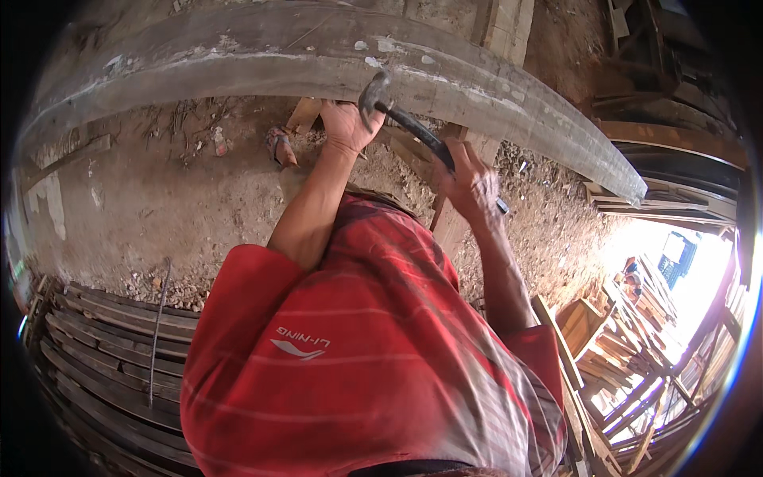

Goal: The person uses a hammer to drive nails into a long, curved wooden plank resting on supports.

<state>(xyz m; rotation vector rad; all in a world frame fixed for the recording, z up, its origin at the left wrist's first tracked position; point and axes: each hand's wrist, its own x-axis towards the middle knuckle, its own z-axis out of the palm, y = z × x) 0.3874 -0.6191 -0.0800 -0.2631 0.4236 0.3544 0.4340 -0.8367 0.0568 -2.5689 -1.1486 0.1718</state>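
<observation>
A long, thick grey beam with pale patches lies across the far side. My right hand is wrapped round the dark handle of a claw hammer, which slants up to the left. Its metal head overlaps the beam's near side in this view; contact cannot be made out. Just left of the hammer head, my left hand is at the beam's near edge. Its fingers look curled in and are partly hidden, so whatever they may hold does not show.
A bare foot in a sandal is on the dirt floor, left of my left forearm. Stacked dark planks lie at the lower left, with a thin rod across them. Loose timber is piled at the right.
</observation>
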